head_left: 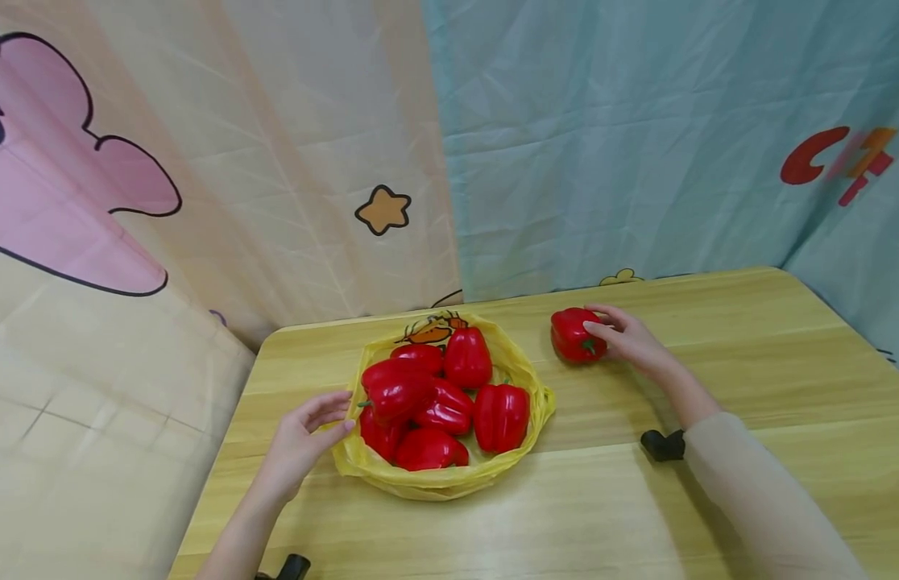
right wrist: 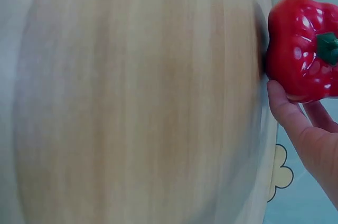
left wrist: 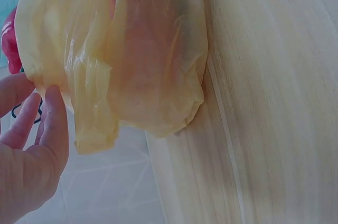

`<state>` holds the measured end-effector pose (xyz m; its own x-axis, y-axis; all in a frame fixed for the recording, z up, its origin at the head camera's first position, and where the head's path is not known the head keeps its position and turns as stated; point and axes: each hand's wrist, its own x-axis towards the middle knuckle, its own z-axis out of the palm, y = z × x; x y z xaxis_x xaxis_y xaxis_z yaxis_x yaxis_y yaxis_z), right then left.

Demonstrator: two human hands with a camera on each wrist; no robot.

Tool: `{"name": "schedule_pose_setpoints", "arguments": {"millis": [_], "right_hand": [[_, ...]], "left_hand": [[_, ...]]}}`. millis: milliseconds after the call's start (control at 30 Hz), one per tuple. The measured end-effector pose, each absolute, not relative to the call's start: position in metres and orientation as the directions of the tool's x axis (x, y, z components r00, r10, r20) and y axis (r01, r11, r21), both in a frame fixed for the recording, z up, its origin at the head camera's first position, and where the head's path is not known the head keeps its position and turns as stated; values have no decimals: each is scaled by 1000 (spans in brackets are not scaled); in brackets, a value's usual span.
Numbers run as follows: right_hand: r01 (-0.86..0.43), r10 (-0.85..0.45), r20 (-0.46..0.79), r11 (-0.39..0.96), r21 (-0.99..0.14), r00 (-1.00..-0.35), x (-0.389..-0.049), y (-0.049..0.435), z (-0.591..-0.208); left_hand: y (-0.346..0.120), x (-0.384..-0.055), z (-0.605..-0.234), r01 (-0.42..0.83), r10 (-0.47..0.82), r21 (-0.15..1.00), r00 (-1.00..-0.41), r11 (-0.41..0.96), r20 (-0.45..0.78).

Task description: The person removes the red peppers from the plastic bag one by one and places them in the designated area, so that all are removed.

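Both our arms extend forward, hands well apart. Left forearm (head_left: pixel 241 524) bare, angled inward; left hand (head_left: pixel 309 433) has fingers loosely bent, thumb separate. Right forearm (head_left: pixel 764 491) sleeved almost to the wrist (head_left: pixel 694 401), slants inward; our right hand (head_left: pixel 627 338) sits farther out, thumb and fingers curled, gripping.

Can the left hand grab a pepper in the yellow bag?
Probably yes: the left hand is at the edge of the yellow bag, whose wide-open mouth leaves the upper red peppers uncovered.
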<state>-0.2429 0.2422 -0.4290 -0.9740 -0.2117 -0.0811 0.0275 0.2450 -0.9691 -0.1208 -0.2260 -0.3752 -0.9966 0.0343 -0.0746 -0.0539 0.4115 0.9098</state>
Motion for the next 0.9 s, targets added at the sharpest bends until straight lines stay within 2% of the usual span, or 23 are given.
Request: {"name": "schedule_pose_setpoints", "arguments": {"millis": [367, 900], "right_hand": [[-6, -194, -77, 397, -918, -978, -256, 233, -428], [-14, -162, -47, 356, -934, -986, -277, 221, -426]], "left_hand": [[-227, -122, -376, -68, 33, 908, -995, 413, -89], [-227, -122, -377, -57, 43, 910, -996, 410, -82]]}}
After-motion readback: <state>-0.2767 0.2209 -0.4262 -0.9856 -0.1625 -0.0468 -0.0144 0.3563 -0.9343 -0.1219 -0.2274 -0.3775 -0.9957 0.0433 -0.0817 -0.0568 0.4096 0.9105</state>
